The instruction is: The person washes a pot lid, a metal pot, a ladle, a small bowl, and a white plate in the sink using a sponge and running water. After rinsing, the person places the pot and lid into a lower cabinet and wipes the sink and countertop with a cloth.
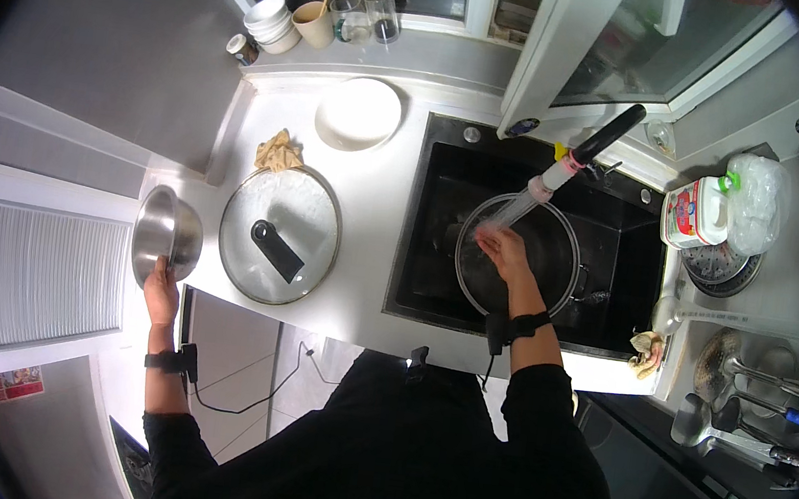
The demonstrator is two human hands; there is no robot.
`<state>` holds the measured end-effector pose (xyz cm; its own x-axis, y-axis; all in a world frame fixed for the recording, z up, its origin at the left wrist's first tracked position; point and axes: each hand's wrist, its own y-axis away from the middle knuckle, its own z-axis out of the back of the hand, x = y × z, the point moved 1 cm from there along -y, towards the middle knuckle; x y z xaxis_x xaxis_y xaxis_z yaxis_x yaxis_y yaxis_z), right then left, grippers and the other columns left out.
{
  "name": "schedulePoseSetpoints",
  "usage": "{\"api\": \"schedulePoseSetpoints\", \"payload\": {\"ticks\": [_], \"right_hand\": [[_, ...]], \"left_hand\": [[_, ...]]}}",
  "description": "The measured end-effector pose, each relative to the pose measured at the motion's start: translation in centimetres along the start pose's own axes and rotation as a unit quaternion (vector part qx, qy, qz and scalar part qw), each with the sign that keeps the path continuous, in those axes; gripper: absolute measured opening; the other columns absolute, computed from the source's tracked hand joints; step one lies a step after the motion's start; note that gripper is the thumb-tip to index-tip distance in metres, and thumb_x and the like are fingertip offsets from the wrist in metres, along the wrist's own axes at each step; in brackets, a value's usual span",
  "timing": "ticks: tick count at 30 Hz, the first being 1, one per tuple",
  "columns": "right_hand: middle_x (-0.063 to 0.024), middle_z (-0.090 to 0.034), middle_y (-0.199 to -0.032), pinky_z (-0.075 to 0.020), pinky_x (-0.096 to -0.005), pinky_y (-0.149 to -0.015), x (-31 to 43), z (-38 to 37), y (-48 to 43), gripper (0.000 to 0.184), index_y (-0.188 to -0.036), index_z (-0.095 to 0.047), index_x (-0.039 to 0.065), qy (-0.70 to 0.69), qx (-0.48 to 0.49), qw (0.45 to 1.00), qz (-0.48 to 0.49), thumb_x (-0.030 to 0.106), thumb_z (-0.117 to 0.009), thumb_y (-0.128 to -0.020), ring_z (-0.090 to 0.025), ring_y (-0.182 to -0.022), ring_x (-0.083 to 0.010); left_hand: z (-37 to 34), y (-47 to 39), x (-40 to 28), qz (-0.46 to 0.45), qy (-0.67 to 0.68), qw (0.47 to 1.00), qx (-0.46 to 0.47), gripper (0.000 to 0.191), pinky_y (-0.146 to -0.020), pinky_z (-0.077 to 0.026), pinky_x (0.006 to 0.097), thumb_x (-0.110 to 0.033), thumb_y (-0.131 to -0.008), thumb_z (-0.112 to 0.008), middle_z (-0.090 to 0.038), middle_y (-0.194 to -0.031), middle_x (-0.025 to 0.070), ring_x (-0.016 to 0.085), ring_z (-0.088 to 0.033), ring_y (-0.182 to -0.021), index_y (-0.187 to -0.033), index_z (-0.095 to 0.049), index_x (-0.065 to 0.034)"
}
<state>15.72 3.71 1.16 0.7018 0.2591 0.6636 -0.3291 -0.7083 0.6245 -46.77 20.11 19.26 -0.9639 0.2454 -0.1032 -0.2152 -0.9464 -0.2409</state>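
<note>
At the left end of the counter, my left hand (161, 294) grips the rim of a stainless steel bowl (186, 236), which is tilted on its side. My right hand (506, 251) reaches over the black sink (425, 282), its fingers in the water running from the faucet (560, 172). Whether those fingers hold anything is hidden by the spray. Below this hand sits a round vessel (545, 266) with a pale rim; its inside looks dark. Between my hands, a glass pot lid (313, 228) with a black handle lies on the white counter (365, 260).
A white bowl (359, 115) and a crumpled tan cloth (279, 152) are behind the lid. Stacked bowls (269, 19), a cup (314, 24) and glasses (380, 11) line the sill. An open window sash (567, 47) juts near the faucet. Right of the sink are a white jug (695, 213) and ladles (719, 360).
</note>
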Motion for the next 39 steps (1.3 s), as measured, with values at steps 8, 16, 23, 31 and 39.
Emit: {"api": "schedulePoseSetpoints", "payload": {"ticks": [8,16,23,31,39], "right_hand": [[-0.0071,-0.064,-0.086,-0.0521,-0.0266,-0.067,0.2,-3.0,0.1,0.017,-0.091,-0.062,0.002,0.16,-0.029,0.985,0.055,0.018,-0.064,-0.086,-0.062,-0.072,-0.0152],[-0.0172,-0.062,-0.084,-0.0574,-0.0321,-0.056,-1.4,-24.0,-8.5,0.048,-0.106,-0.049,-0.009,0.194,0.001,0.979,0.061,0.033,-0.063,-0.087,-0.066,-0.066,-0.0228],[-0.0294,-0.063,-0.086,-0.0595,-0.0345,-0.055,0.2,-23.2,-9.1,0.033,-0.101,-0.047,-0.021,0.174,-0.017,0.984,0.039,0.006,-0.048,-0.082,-0.068,-0.063,-0.0368],[-0.0232,-0.061,-0.099,-0.0589,-0.0373,-0.06,-0.1,-6.7,1.9,0.032,-0.107,-0.055,-0.013,0.143,-0.092,0.982,0.081,0.009,-0.049,-0.084,-0.066,-0.083,-0.0299],[-0.0172,-0.066,-0.086,-0.0571,-0.0357,-0.055,-4.6,5.6,3.1,0.03,-0.103,-0.061,-0.01,0.353,-0.186,0.911,0.102,0.014,-0.054,-0.087,-0.067,-0.07,-0.0246]], "left_hand": [[-9.3,0.4,6.3,0.065,-0.08,0.995,-0.007,0.024,-0.067,-0.049,0.0467,-0.011,-0.09,-0.047,-0.064,-0.088,0.0208,0.039,-0.061,-0.078,-0.112,-0.055,-0.006],[-9.3,-2.1,4.0,0.142,-0.085,0.983,0.077,0.022,-0.08,-0.048,0.0448,-0.013,-0.087,-0.056,-0.061,-0.108,0.0173,0.036,-0.059,-0.096,-0.109,-0.055,-0.0092],[-1.6,-2.4,-5.5,0.084,0.111,0.988,-0.059,0.034,-0.087,-0.049,0.0363,-0.008,-0.087,-0.06,-0.059,-0.115,0.0152,0.029,-0.06,-0.102,-0.119,-0.051,0.0002],[-11.0,0.2,-30.2,0.029,0.616,0.74,0.269,0.034,-0.083,-0.049,0.0301,-0.011,-0.094,-0.053,-0.057,-0.12,0.0077,0.019,-0.059,-0.105,-0.127,-0.048,-0.0042],[-16.5,1.0,-45.2,0.184,0.627,0.565,0.505,0.062,-0.084,-0.053,0.0462,-0.013,-0.083,-0.059,-0.045,-0.125,0.0121,0.029,-0.057,-0.104,-0.136,-0.027,-0.0097]]}}
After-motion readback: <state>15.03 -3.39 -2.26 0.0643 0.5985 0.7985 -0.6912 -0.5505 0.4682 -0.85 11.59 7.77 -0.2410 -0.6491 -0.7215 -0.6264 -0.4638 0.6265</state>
